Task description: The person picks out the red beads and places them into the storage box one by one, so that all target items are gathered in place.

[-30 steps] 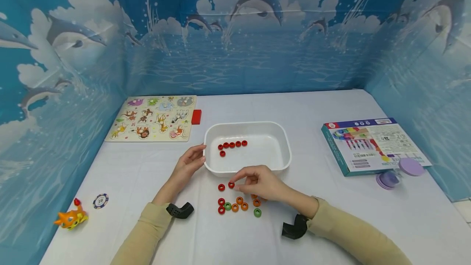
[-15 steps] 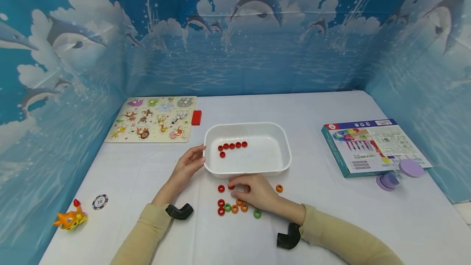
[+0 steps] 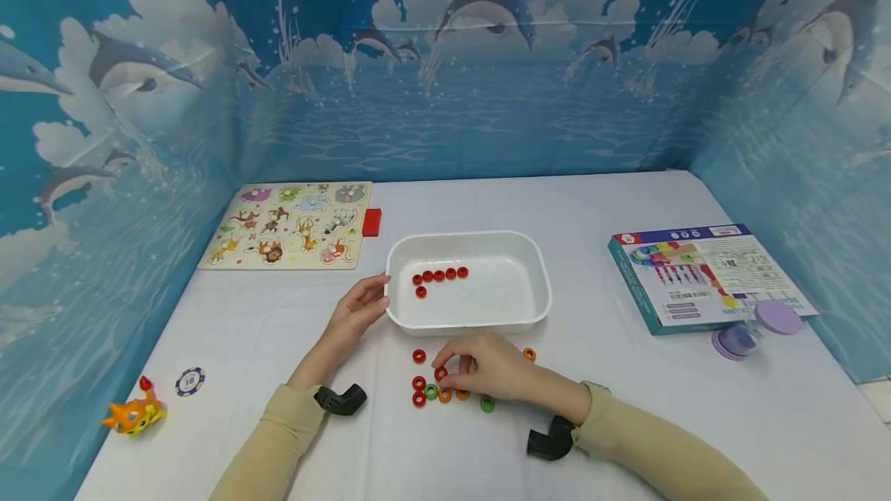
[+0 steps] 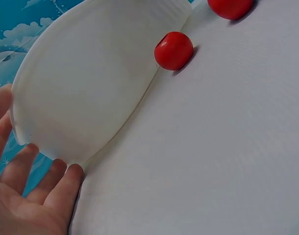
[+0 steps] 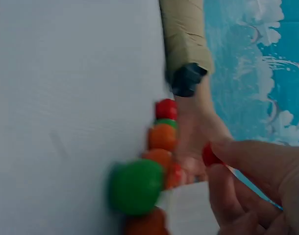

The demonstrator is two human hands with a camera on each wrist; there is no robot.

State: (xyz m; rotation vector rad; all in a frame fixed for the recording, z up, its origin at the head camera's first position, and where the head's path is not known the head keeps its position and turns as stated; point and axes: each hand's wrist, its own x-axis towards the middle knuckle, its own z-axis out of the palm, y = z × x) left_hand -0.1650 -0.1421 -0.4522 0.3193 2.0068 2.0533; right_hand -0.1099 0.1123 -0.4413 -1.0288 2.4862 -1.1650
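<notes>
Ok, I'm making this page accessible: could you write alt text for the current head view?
A person's right hand pinches a round red bead in front of a glossy white rectangular tray, whose left end the left hand touches. Six red beads sit inside; loose red, green and orange beads lie on the white tablecloth.

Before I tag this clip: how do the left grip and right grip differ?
The left grip touches the white tray with relaxed fingers; the right grip pinches a red bead. The left grip is at the tray's left end, the right grip by its near side. Both emerge from tan sleeves.
</notes>
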